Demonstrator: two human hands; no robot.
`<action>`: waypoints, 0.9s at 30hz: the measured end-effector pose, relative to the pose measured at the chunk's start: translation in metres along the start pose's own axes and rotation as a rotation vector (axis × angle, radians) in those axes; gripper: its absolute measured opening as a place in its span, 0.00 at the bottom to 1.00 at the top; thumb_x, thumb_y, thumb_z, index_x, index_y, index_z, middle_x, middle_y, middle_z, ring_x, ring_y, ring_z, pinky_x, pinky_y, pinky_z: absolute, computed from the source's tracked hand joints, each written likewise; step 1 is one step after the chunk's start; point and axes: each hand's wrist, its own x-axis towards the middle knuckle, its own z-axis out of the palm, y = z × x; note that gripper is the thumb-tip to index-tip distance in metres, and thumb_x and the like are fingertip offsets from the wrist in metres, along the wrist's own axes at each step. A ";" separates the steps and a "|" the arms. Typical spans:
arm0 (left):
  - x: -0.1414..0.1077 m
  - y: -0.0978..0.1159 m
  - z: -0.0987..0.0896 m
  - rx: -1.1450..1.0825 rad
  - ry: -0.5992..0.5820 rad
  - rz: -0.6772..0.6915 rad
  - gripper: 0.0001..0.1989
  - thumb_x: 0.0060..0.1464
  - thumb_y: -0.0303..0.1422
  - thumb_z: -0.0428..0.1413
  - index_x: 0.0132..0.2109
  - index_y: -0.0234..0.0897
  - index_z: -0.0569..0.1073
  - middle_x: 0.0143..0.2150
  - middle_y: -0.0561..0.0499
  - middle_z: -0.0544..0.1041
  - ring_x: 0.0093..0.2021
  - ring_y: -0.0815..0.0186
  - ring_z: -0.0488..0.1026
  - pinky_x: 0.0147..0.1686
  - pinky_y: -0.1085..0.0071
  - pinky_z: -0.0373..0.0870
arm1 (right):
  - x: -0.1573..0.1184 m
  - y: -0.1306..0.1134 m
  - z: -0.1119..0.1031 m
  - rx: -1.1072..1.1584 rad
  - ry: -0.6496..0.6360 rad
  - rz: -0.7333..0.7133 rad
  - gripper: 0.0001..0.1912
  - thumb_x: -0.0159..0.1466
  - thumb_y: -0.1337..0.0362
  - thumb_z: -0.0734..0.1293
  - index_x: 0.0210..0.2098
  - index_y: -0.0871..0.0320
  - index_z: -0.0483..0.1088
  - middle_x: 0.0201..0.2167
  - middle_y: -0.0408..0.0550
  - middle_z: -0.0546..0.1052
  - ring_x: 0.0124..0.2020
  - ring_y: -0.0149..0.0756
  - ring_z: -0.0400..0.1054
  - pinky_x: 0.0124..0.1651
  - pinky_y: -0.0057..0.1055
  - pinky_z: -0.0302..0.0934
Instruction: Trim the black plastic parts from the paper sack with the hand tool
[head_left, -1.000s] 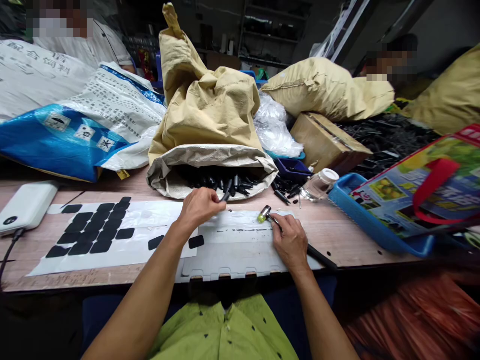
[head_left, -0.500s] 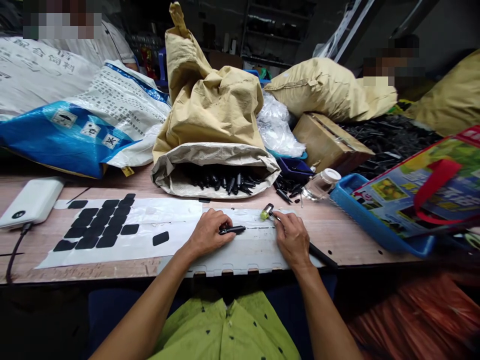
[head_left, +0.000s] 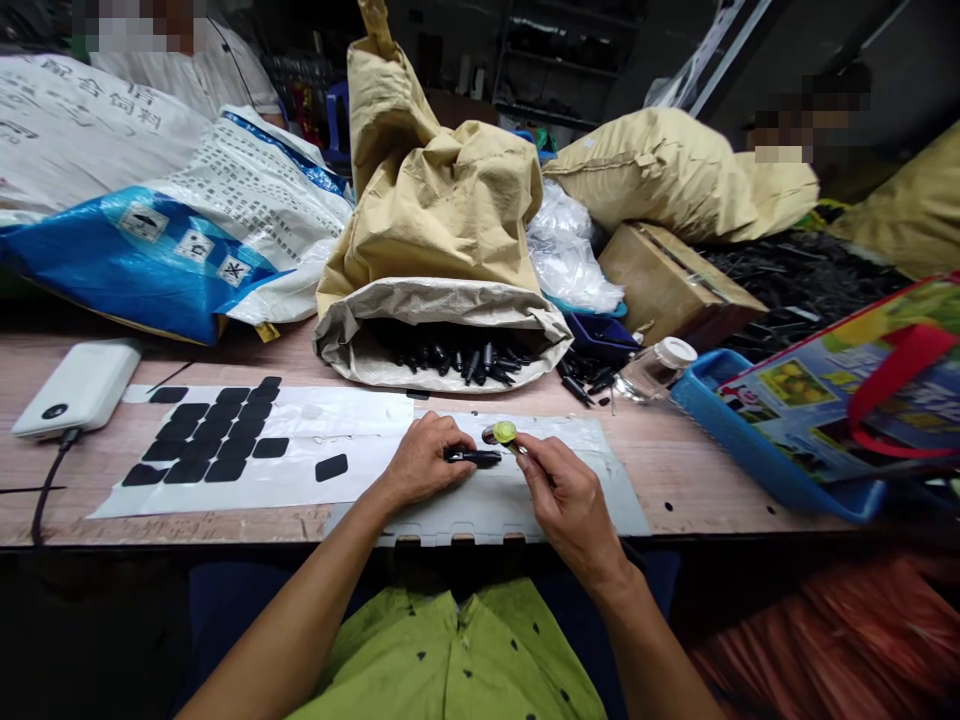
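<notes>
On the pale grey board (head_left: 442,515), my left hand (head_left: 426,460) is closed on a slim black pen-like part (head_left: 481,457), which lies sideways with its tip pointing right. My right hand (head_left: 568,497) grips a small hammer (head_left: 504,433) with a metal head and a yellow-green face. The hammer head is raised just above the part's right end, apparently not touching it. Most of the hammer's handle is hidden by my fingers and palm.
Ahead, a tan sack (head_left: 442,240) opens toward me, full of black parts (head_left: 472,360). White sheets with black rounded pads (head_left: 202,435) lie left, beside a white power bank (head_left: 79,388). To the right stand a clear jar (head_left: 655,368) and a blue basket (head_left: 757,440).
My right hand has lifted the hammer and swung it left, from beside the black part to over its tip. My left hand keeps its hold on the part.
</notes>
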 end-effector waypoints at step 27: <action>0.001 0.001 -0.001 -0.010 0.006 -0.027 0.08 0.48 0.33 0.66 0.39 0.42 0.82 0.36 0.51 0.78 0.43 0.59 0.69 0.46 0.64 0.64 | -0.003 0.040 -0.010 -0.198 0.063 0.092 0.16 0.72 0.61 0.61 0.55 0.51 0.75 0.42 0.49 0.78 0.45 0.40 0.72 0.50 0.36 0.65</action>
